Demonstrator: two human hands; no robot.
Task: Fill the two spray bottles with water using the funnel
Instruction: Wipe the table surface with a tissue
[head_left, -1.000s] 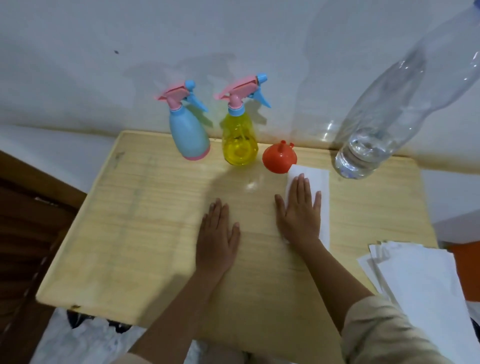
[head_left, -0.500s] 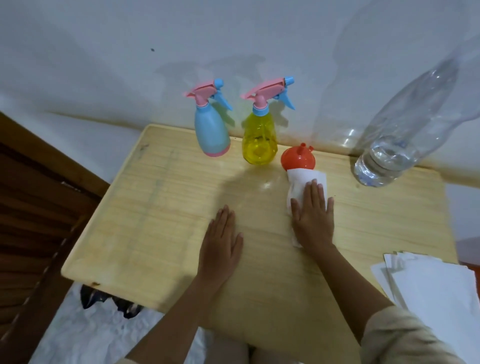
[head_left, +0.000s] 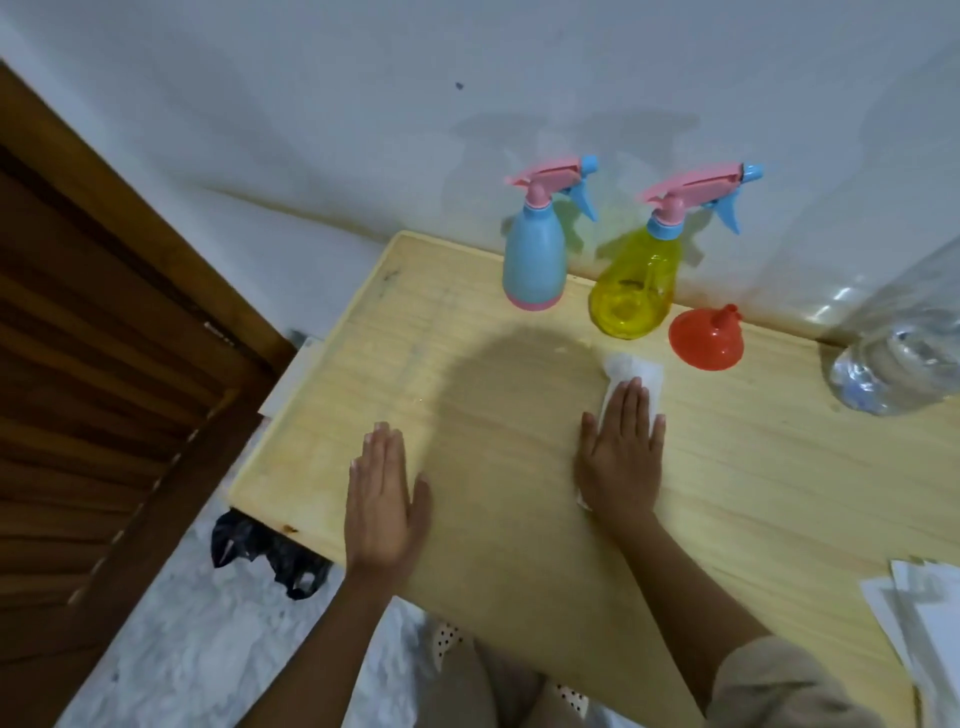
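A blue spray bottle (head_left: 534, 260) and a yellow see-through spray bottle (head_left: 634, 291), both with pink trigger heads on, stand at the back of the wooden table (head_left: 779, 493). An orange funnel (head_left: 705, 340) lies mouth down just right of the yellow one. A large clear plastic bottle (head_left: 904, 353) with a little water stands at the far right. My right hand (head_left: 623, 452) lies flat, pressing a crumpled white tissue (head_left: 636, 371) onto the table, in front of the yellow bottle. My left hand (head_left: 384, 499) rests flat and empty near the table's front left.
A stack of white paper sheets (head_left: 924, 623) lies at the table's right front corner. A brown wooden door (head_left: 104, 364) stands to the left. A black plastic bag (head_left: 260, 556) lies on the floor under the table's left edge. The wall is right behind the bottles.
My right hand slid the tissue forward and then left across the table, crumpling it; it now sits left of the funnel. The camera view swung left. My left hand stayed flat.
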